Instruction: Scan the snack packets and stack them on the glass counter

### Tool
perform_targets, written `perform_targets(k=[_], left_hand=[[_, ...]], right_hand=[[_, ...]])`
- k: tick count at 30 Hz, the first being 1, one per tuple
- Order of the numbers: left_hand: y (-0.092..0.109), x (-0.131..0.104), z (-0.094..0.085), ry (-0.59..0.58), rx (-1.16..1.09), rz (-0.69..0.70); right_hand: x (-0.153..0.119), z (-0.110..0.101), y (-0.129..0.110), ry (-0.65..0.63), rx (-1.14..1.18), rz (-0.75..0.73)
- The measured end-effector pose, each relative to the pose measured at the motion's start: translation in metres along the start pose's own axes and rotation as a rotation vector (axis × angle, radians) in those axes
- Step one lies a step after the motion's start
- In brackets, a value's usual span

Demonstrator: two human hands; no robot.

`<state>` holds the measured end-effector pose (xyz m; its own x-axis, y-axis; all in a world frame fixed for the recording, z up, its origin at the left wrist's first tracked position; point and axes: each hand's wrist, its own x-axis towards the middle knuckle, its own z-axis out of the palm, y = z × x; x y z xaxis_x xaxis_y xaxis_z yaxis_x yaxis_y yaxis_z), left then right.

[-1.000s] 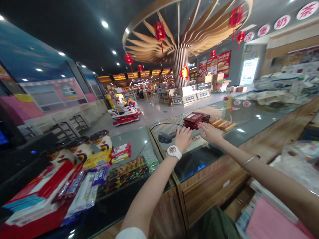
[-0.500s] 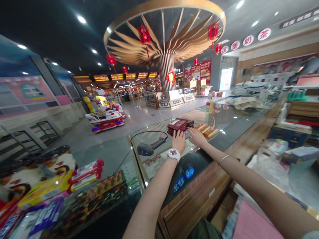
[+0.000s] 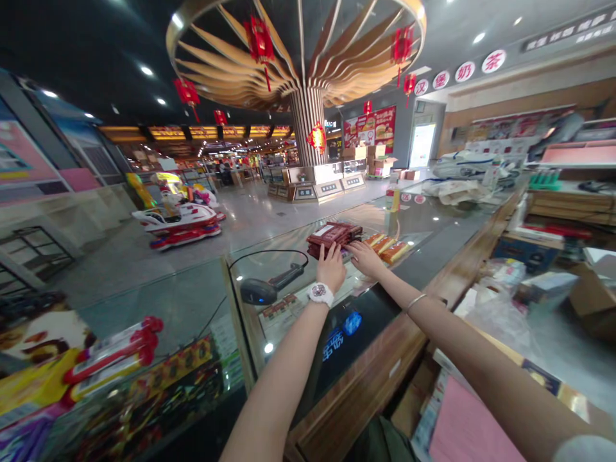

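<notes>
A stack of dark red-brown snack packets lies on the glass counter. My left hand, with a white watch at the wrist, rests its spread fingers against the stack's near edge. At the stack's right near corner is my right hand, fingers stretched forward and touching the packets; a bangle circles that wrist. Just beyond it lie several orange and yellow packets in a row. A black barcode scanner with a looped cable sits left of my left hand.
Yellow boxes and red-capped items crowd the counter's left end. A bottle stands farther along it. White cloth bundles lie at the far end. Plastic bags and a cardboard box are at the right.
The view has shifted a little to the right, so the counter and stack appear farther left. Both hands keep nearly the same place against the packets.
</notes>
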<state>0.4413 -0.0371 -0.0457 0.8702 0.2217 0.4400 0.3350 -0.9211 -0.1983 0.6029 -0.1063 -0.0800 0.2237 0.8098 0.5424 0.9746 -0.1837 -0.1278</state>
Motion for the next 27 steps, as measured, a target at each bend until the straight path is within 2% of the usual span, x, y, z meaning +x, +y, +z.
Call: perform_targets(k=[9,14,19,27], left_hand=[[-0.001,-0.002,0.004,0.049,-0.003,0.022],[0.000,-0.005,0.001,0.063,-0.007,0.023],[0.002,-0.014,-0.009,0.083,-0.006,0.035],[-0.004,-0.039,-0.036,0.228,0.018,0.073]], right_hand=[[-0.003,0.000,0.001,0.095,-0.005,-0.010],[-0.008,-0.007,-0.003,0.145,-0.045,-0.058],[-0.018,-0.020,-0.008,0.179,-0.099,-0.133],[-0.034,-0.052,-0.026,0.271,-0.079,-0.259]])
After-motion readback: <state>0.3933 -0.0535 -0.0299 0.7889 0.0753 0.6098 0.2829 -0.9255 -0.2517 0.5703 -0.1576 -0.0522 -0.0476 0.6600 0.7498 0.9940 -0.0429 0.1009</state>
